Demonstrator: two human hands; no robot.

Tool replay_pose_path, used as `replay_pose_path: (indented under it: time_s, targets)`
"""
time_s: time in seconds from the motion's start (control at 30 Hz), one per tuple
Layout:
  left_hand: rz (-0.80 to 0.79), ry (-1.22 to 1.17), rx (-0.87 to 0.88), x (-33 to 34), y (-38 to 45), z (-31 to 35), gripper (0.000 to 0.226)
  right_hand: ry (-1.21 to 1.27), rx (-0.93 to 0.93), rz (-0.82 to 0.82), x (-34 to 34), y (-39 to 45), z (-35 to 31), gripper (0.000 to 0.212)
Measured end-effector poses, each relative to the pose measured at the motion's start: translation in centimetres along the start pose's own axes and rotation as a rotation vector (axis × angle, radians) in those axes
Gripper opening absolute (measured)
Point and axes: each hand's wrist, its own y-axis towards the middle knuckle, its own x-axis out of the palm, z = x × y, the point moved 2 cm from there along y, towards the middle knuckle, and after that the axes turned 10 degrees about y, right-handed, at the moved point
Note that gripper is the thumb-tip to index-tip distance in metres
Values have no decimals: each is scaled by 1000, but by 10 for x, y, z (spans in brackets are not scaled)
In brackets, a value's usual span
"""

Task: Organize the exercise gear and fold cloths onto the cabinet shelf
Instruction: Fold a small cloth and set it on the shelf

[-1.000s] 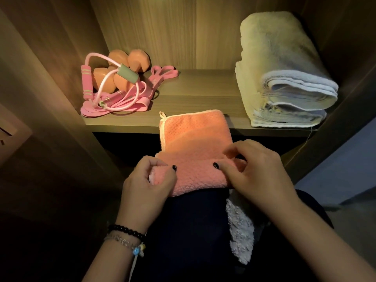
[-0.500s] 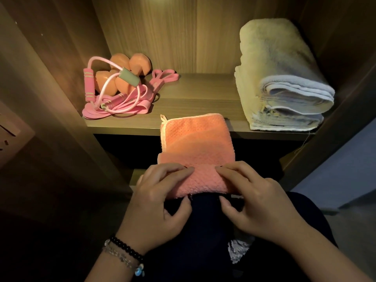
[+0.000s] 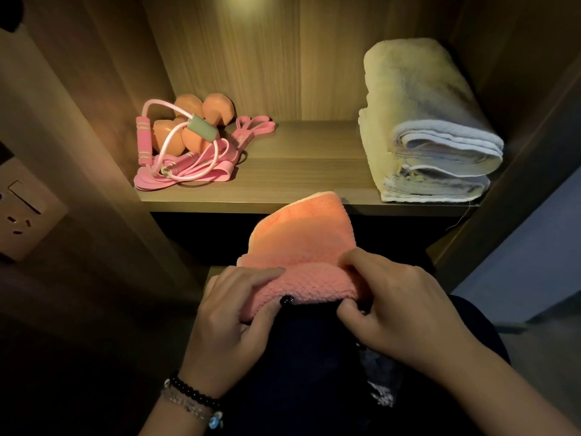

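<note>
Wooden cabinet shelf carries gear at 10 o'clock, towels at 2. Both hands, left and right, pinch the pink cloth below the shelf; a loose grip may let the fold open.

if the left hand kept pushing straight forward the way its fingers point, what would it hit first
Judging loosely, the left hand points forward and rightward along the pink cloth it pinches, so it would likely meet the right hand first. Depth is unclear.
</note>
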Motion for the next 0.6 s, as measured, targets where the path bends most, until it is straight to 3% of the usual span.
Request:
replay_pose_path:
  time_s: [0.17,0.3,0.43,0.6]
  targets:
    - [165,-176,-216,-11,2,0,32,459,16,-84,-15,6,17,27]
    - [119,-282,-427,-10,8,-6,36,683,69,-199,-14,12,26,22]
    - [-32,-456,-717,2,11,-17,35,723,179,-265,-4,27,33,14]
    - [-159,-345,-844,3,28,-24,51,551,195,-105,2,39,36,13]
